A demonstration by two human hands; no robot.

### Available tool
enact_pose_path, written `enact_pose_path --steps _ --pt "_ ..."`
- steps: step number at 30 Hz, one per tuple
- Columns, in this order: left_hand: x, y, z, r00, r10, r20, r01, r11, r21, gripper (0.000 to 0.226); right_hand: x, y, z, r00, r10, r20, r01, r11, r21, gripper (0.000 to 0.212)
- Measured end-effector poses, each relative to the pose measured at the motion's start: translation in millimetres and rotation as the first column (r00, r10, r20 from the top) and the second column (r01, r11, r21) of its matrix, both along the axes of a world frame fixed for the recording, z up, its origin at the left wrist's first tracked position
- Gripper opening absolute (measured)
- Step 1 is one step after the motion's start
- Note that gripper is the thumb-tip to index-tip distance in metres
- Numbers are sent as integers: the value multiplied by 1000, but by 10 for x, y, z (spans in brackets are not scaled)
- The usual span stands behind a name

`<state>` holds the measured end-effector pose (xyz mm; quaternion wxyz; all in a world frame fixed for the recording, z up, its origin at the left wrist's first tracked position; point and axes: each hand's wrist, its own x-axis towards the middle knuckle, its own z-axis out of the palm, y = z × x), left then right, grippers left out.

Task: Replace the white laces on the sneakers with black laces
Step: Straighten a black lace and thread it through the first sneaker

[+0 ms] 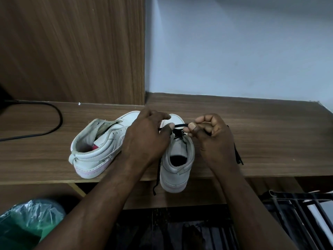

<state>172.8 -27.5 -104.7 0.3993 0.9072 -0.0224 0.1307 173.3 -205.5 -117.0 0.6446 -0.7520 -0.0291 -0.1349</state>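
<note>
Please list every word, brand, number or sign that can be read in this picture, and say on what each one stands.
None can be read.
Pink-soled sneaker: a faint mark on its side, too blurred to read.
Sneaker being laced: no text visible.
Black lace, desk, green bag: no writing visible.

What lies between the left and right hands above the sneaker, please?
In the head view, a stretch of black lace runs from left hand to right hand.

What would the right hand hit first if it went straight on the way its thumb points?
Probably the left hand: the right hand points left along the black lace both pinch above the sneaker. Depth is unclear.
</note>
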Motion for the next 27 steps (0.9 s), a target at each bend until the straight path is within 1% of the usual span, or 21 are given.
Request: enact_pose_path --steps 2,4,6,9,11,14,16,18,20,22,23,25,27 --pt "11 -22 32 998 -63 0 62 993 -98 24 -2 21 9 999 -6 37 6 1000 -1 18" --pt "13 -44 41 991 -130 -27 123 974 -193 21 -2 44 9 998 -15 64 18 999 -47 21" --pt "-4 -70 37 980 -192 -51 172 951 -258 18 -6 57 6 996 -37 77 42 997 -65 21" --pt "-9 -82 21 970 -237 -60 211 934 -290 16 -2 39 4 997 -56 45 55 998 9 18" --pt "1 -81 15 962 -267 -47 240 918 -315 14 -1 37 13 999 -39 10 38 997 71 16" --pt "-6 -92 16 966 -255 -47 221 905 -364 14 -2 41 28 1000 -19 -19 21 995 100 12" --pt "-8 -100 18 973 -221 -64 173 887 -427 15 -15 11 40 1000 -10 -14 11 998 66 9" --pt "-7 -105 16 974 -211 -79 153 878 -454 15 -31 -55 50 1000 15 -24 -15 1000 -15 9" --pt "-10 -114 3 974 -210 -84 152 880 -450 13 -56 -109 39 998 29 -59 -39 984 -174 13" --pt "-15 -129 -30 979 -185 -81 135 899 -416 14 -90 -119 19 995 28 -101 -62 930 -361 14" --pt "-17 -140 -50 982 -170 -78 128 914 -385 14 -105 -114 13 993 15 -117 -63 907 -416 12" --pt "-18 -174 -82 988 -143 -66 119 952 -283 13 -122 -116 28 989 -44 -144 -23 900 -435 9" --pt "-16 -212 -104 992 -114 -52 104 981 -166 10 -112 -142 50 977 -108 -186 23 912 -410 12"
